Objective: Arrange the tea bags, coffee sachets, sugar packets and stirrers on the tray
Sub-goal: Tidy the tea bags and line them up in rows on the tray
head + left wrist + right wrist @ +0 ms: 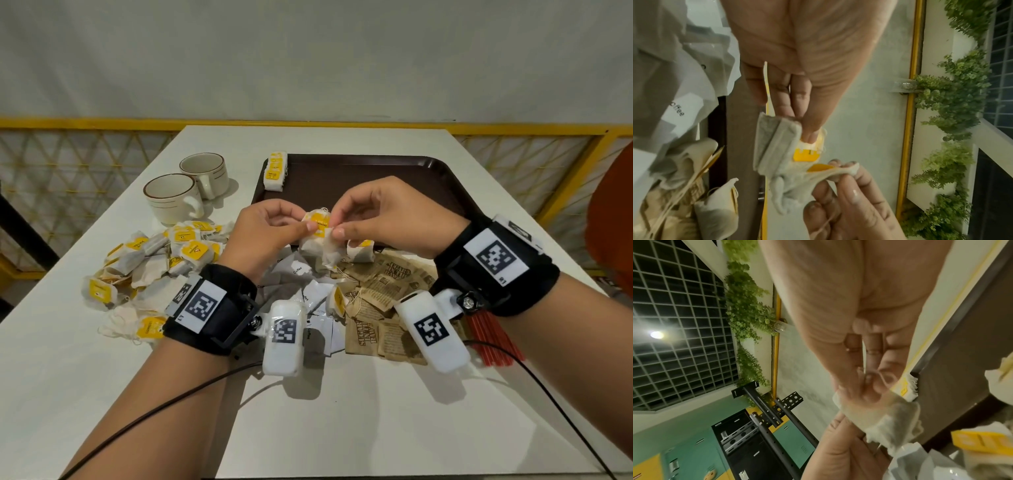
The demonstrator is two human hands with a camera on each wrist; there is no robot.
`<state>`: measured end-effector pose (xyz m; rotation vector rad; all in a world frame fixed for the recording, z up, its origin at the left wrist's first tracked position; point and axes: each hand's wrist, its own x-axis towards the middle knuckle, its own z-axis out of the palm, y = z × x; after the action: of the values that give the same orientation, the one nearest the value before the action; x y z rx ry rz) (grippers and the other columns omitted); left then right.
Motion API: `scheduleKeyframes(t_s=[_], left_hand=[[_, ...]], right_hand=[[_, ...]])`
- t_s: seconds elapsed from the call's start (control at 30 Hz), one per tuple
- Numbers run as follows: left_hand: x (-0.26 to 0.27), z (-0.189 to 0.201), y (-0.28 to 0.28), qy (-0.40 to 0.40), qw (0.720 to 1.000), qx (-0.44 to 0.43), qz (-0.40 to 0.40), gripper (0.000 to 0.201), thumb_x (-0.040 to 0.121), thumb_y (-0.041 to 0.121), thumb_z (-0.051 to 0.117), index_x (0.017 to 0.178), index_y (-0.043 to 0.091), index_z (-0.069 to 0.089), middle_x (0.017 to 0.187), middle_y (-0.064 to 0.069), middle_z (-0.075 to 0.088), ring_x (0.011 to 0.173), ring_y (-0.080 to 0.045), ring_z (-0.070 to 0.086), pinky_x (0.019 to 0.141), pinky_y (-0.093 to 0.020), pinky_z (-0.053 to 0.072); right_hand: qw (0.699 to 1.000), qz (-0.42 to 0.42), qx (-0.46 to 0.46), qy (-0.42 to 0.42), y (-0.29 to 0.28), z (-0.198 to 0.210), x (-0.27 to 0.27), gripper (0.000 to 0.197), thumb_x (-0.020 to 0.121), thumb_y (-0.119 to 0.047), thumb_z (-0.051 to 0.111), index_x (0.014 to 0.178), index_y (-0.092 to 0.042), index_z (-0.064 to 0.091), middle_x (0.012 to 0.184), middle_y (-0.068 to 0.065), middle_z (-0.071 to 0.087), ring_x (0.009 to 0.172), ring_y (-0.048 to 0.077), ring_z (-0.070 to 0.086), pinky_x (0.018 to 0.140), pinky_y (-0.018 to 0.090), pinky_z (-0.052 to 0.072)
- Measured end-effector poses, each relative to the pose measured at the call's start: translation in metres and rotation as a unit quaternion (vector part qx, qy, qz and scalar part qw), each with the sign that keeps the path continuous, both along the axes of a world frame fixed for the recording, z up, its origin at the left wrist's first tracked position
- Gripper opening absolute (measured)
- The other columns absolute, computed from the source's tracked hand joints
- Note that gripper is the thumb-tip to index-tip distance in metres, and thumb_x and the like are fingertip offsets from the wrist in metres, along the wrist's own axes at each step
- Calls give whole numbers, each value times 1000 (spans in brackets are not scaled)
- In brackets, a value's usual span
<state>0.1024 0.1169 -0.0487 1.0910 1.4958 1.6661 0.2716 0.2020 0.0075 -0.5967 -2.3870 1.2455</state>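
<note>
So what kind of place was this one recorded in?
Probably a café or canteen corner, not a home: a brown serving tray on a white table, two striped cups, a yellow railing, and green lockers behind.

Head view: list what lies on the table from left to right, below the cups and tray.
Tea bag pile → white coffee sachets → brown sugar packets → red stirrers.
</note>
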Motion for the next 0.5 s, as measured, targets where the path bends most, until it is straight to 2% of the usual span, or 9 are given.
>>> scheduleKeyframes(t_s=[0.07,0.13,0.23,0.3,0.37,0.43,0.5], left_hand=[[0,0,0,-7,1000,0,3,13,74,0,74,79,6,65,61,-3,67,56,-10,63,61,-19,53],[0,0,0,-10,1000,1,9,13,74,0,74,79,7,65,63,-5,67,57,-11,63,61,-20,53],[-1,-1,1,-15,1000,6,24,12,75,1,74,78,8,65,61,-1,67,55,-8,61,59,-18,51],[-2,-1,1,-14,1000,7,24,12,75,1,74,78,9,65,60,0,67,55,-8,60,59,-18,51],[-1,0,0,-6,1000,6,8,12,75,0,74,79,9,66,61,1,67,57,-9,61,62,-19,53],[3,1,0,7,1000,2,-21,13,76,-1,72,80,9,66,63,0,67,59,-10,61,64,-20,53],[6,1,-2,17,999,1,-44,15,77,-5,70,79,9,66,63,0,68,58,-9,61,62,-19,53]], right_hand=[[1000,2,5,-6,1,1,2,9,79,-15,75,85,-9,72,83,11,73,80,28,70,78,37,56],[1000,8,24,-17,1,2,3,10,76,-13,78,84,-11,72,81,5,73,78,24,69,79,39,57],[997,45,31,-60,0,8,8,27,72,-2,79,93,-17,68,79,-11,66,71,13,61,77,31,57],[993,93,2,-72,-4,15,11,39,72,3,77,101,-20,65,86,-8,62,73,10,60,77,24,56],[992,117,-1,-56,-8,19,10,42,74,5,75,109,-15,63,87,2,63,75,12,60,76,23,55],[996,88,15,-17,-8,17,5,40,75,4,74,111,-11,62,85,6,65,75,10,62,76,24,55],[999,25,33,16,-5,11,0,39,75,4,75,109,-12,63,85,4,65,72,9,62,75,27,57]])
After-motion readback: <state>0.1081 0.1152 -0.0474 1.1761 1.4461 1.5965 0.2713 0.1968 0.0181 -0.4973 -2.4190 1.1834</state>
